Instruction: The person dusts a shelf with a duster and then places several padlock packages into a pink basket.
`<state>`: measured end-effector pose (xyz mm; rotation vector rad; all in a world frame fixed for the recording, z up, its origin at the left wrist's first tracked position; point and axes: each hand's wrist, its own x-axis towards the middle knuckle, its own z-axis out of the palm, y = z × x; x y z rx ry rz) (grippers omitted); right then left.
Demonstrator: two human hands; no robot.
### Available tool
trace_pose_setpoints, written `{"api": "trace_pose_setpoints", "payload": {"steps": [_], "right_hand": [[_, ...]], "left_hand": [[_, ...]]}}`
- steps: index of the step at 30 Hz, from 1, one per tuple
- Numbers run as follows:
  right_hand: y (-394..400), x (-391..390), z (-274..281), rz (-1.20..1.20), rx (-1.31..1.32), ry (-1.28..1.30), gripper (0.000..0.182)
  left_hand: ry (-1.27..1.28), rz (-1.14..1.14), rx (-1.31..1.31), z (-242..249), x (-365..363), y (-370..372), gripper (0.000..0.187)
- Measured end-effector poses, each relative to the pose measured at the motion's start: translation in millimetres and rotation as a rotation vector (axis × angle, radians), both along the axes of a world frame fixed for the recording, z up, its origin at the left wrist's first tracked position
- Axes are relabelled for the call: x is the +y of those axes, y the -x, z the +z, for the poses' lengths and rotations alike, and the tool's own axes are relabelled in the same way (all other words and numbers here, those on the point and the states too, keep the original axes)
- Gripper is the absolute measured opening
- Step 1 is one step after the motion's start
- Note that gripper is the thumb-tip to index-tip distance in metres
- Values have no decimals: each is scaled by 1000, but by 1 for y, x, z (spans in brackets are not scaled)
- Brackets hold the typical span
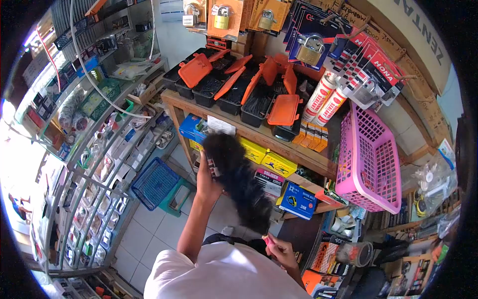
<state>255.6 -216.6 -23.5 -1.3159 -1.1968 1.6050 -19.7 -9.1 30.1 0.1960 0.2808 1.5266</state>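
Observation:
A black feather duster point(244, 187) slants across the middle of the view, its fluffy head up by the wooden shelf. My right hand point(283, 253) is closed around its pink-red handle, low in front of my shirt. Up at the duster's head, my left hand point(206, 180) is raised with its fingers around a small dark packaged item point(213, 167). Feathers overlap this item and hide most of it, so I cannot tell what kind it is.
Black bins with orange lids point(284, 109) line the wooden shelf point(318, 162), beside white-red sealant tubes point(319, 97). A pink basket point(356, 174) stands right; padlocks point(310, 49) hang above. Boxes point(296, 200) fill the lower shelf. A blue basket point(155, 184) sits left, near glass display shelves point(94, 182).

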Motion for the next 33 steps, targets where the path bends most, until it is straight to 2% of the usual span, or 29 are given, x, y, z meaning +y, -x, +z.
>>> {"api": "trace_pose_setpoints", "payload": {"steps": [2, 3, 4, 6, 7, 8, 9, 12, 14, 16, 17, 18, 20, 22, 23, 24, 26, 28, 30, 31, 32, 33], "right_hand": [[-9, -1, -13, 90, -35, -148, 44], [-4, 0, -11, 90, -35, -148, 44], [5, 1, -8, 2, 24, -144, 45], [7, 0, -5, -88, 84, -138, 45], [-1, 1, -5, -2, 22, -111, 46], [-5, 0, -4, 82, -40, -83, 46], [-3, 0, -7, 83, -40, -82, 46], [4, -2, -11, -72, 65, -78, 45], [-1, -1, -5, 69, 18, -31, 44], [9, 1, 0, 4, 23, -69, 44], [13, 1, 1, -65, 29, -107, 43], [12, -2, 1, -69, 30, -104, 43], [3, -1, 1, 68, -7, -19, 44], [-1, 0, 3, 64, -19, -75, 44], [-2, 0, 4, 52, -27, -129, 45], [-4, 0, 6, 50, -24, -127, 45], [-4, 3, 12, -37, 282, -38, 46], [-3, 2, 17, -95, 247, -17, 47], [-11, 1, 12, -88, 248, -24, 48], [-11, 1, 16, -67, 223, -13, 48], [-11, -1, 14, -67, 224, -13, 48], [-11, -5, 11, -42, 161, -38, 46]], "left_hand": [[-338, -74, 386, -17, 1, 4, 44], [-267, -21, 374, -12, -2, -1, 51], [-162, 92, 216, -15, 3, -4, 51], [1, -81, -32, -2, 0, 1, 53], [12, -56, -24, 6, -2, -3, 54], [-173, -91, 159, -18, -2, 3, 53], [-172, -91, 159, -14, -2, 3, 53], [65, -55, -21, 3, -2, 1, 54], [32, -48, -41, -1, 1, 1, 55], [-205, -66, 350, -4, 3, 2, 57], [-228, -78, 123, -6, -7, 2, 54], [-16, -66, 12, 14, -4, 1, 54], [-100, -61, -20, 2, -2, 1, 53], [-238, -2, 651, -12, -4, 9, 50], [-404, -102, 171, -22, 3, 15, 46], [18, 103, -31, 33, -8, -5, 46], [-111, -46, -5, -8, -1, 8, 45], [-87, -77, -36, -11, 3, 6, 46], [17, -86, -94, -46, 16, 6, 44], [-241, -162, -218, -80, 24, 10, 47], [-240, -163, -217, -77, 22, 7, 47], [-90, -128, -128, -69, 19, 1, 47]]}}
